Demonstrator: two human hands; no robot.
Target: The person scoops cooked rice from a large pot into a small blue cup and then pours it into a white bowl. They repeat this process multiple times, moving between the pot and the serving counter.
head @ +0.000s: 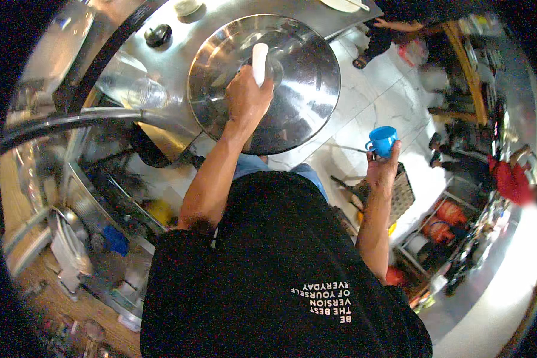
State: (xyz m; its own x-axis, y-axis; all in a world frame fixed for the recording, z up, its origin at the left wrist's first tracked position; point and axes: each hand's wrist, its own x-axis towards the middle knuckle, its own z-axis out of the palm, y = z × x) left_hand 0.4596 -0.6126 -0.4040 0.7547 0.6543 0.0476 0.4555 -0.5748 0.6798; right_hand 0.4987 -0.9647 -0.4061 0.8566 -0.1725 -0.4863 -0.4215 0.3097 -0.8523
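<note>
My left hand is closed around a white, rounded, handle-like object over the middle of a large round stainless-steel lid or pan; which of the two I cannot tell. Whether the white piece is fixed to the metal is hidden by my fingers. Off to the right, my right hand holds a small blue cup from below and its side, with the cup's handle facing left. The cup is apart from the round metal piece. What is inside it cannot be made out.
A steel counter bears a dark round knob-like object and a clear round item. A woven stool or basket stands by my right forearm. A rack holds red-orange items. A person in red is far right; another person's arm shows above.
</note>
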